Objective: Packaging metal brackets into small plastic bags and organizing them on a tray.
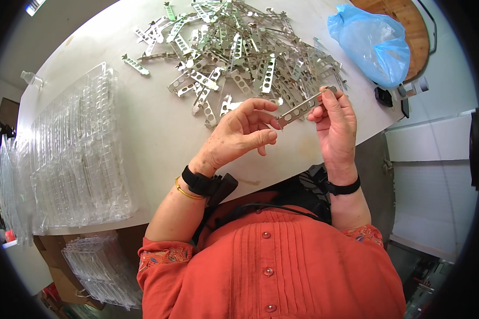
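Observation:
A thin metal slot bracket with round holes (298,110) is pinched between the thumb and fingers of my right hand (336,122), by its bent end. The bracket slants down to the left, over the near edge of a heap of similar brackets (239,45). At its lower end are the fingertips of my left hand (245,127). That hand is open, its thumb apart from the curved fingers; whether a fingertip touches the metal is hard to tell.
Stacked clear plastic trays (80,154) stand on the left of the white table (159,143), with more trays (104,271) below its edge. A blue plastic bag (372,45) lies at the far right, beside a round wooden stool (410,26) and a small black object (383,97).

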Action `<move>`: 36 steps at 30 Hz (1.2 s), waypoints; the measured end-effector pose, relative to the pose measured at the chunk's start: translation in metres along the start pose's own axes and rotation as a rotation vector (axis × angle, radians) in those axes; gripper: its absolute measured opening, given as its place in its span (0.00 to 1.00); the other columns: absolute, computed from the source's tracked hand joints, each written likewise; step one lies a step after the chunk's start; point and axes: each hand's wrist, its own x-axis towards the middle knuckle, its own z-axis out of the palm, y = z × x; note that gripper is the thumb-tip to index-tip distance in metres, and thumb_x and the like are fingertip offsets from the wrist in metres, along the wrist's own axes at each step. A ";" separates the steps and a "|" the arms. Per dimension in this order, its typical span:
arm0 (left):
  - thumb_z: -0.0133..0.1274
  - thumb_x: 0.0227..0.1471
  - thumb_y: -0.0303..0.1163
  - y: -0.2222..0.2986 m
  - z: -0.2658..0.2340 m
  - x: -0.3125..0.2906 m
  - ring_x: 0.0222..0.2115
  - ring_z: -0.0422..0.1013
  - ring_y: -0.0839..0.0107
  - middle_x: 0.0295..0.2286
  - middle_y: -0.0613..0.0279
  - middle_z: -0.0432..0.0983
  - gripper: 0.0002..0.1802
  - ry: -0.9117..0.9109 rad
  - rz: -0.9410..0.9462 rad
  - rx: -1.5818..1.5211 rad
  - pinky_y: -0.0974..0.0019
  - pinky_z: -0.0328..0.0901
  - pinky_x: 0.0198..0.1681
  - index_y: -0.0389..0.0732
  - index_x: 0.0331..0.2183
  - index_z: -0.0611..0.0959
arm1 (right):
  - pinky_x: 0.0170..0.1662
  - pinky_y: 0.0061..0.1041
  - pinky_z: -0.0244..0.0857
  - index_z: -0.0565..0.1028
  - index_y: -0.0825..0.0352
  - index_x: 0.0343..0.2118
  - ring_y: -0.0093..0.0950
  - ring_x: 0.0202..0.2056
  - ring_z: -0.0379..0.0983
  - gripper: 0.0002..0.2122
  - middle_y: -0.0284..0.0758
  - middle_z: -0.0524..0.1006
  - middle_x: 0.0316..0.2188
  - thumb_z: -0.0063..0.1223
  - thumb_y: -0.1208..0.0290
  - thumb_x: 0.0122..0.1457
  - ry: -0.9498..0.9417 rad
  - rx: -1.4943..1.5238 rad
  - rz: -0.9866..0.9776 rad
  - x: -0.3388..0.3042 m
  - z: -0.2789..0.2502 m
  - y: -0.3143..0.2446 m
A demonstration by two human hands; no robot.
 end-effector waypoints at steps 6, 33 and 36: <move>0.60 0.56 0.25 -0.001 -0.002 0.001 0.35 0.75 0.73 0.40 0.56 0.77 0.25 -0.027 -0.015 -0.042 0.69 0.74 0.33 0.36 0.54 0.72 | 0.34 0.18 0.72 0.75 0.65 0.40 0.16 0.27 0.74 0.07 0.28 0.76 0.31 0.54 0.68 0.66 -0.033 0.011 0.023 -0.003 0.003 0.005; 0.61 0.56 0.25 -0.007 -0.009 0.004 0.35 0.75 0.74 0.39 0.60 0.76 0.21 0.083 0.130 -0.073 0.67 0.75 0.38 0.34 0.50 0.74 | 0.39 0.22 0.72 0.74 0.64 0.47 0.19 0.33 0.74 0.08 0.29 0.77 0.34 0.50 0.69 0.68 -0.146 -0.035 -0.005 -0.002 0.000 0.008; 0.61 0.56 0.25 -0.007 -0.008 0.004 0.35 0.75 0.74 0.39 0.60 0.76 0.21 0.086 0.127 -0.075 0.67 0.75 0.38 0.34 0.50 0.74 | 0.39 0.23 0.72 0.74 0.65 0.47 0.19 0.33 0.75 0.09 0.29 0.77 0.34 0.50 0.69 0.68 -0.131 -0.038 0.001 -0.001 -0.001 0.009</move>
